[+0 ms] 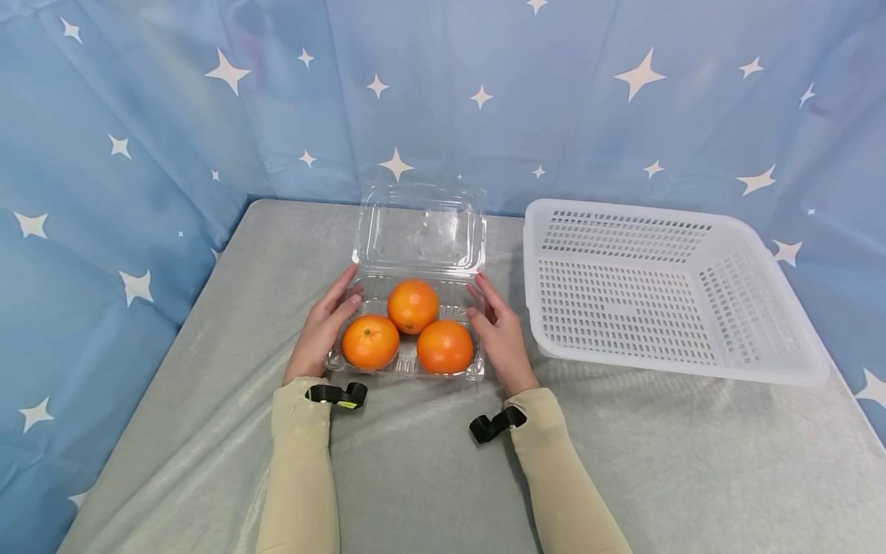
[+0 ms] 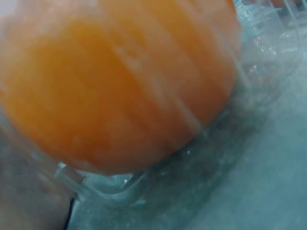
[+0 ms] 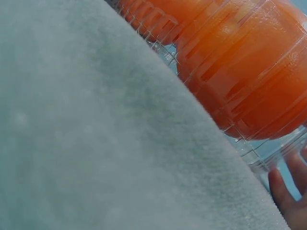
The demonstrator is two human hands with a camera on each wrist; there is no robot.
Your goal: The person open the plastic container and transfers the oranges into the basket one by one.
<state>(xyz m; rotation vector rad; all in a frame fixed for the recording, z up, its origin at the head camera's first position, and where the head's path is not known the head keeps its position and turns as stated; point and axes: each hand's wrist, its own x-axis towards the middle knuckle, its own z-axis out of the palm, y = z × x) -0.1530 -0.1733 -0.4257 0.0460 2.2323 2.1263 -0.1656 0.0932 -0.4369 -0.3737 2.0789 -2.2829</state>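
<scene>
A hinged clear plastic container (image 1: 404, 368) lies on the table with its lid (image 1: 424, 231) tipped back. Inside it sit three oranges, one at the back (image 1: 413, 306), one at front left (image 1: 370, 342) and one at front right (image 1: 445, 347). My left hand (image 1: 325, 327) holds the container's left side, thumb at the rim. On the opposite side my right hand (image 1: 504, 338) grips the wall the same way. Through the plastic, an orange (image 2: 120, 86) fills much of the left wrist view. The right wrist view has an orange (image 3: 240, 72) above the right fingers (image 3: 283, 191).
To the right stands a white perforated basket (image 1: 678, 369), higher-walled than the container. A grey cloth (image 1: 415, 477) covers the table, with some folds at the left. Blue curtains with white stars (image 1: 567, 100) hang behind and at the sides.
</scene>
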